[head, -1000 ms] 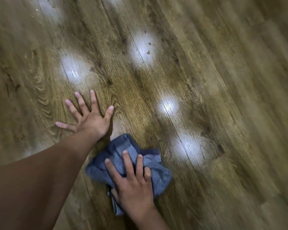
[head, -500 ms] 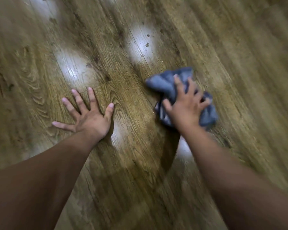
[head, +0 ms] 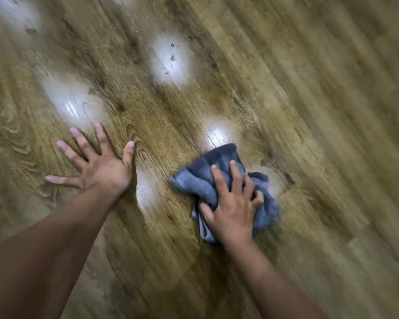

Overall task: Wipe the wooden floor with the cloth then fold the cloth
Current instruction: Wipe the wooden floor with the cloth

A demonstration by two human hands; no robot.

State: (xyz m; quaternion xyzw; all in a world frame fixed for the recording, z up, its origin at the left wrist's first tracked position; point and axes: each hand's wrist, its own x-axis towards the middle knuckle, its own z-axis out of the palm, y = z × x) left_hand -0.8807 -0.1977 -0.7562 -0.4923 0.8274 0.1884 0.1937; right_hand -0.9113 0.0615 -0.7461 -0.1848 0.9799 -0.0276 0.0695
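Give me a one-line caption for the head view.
Right hand presses bunched blue cloth on wooden floor; left hand flat.

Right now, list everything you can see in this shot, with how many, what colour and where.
wooden floor: one, brown planks with grain, fills the whole view
light patches: several, white glare, spread over the upper and middle floor
droplets: a few, small, inside the upper middle light patch
cloth: one, blue-grey, bunched, on the floor right of centre
left hand: one, fingers spread, flat on the floor left of centre
right hand: one, fingers on top of the cloth, pressing it to the floor
forearms: two, bare, coming in from the bottom edge
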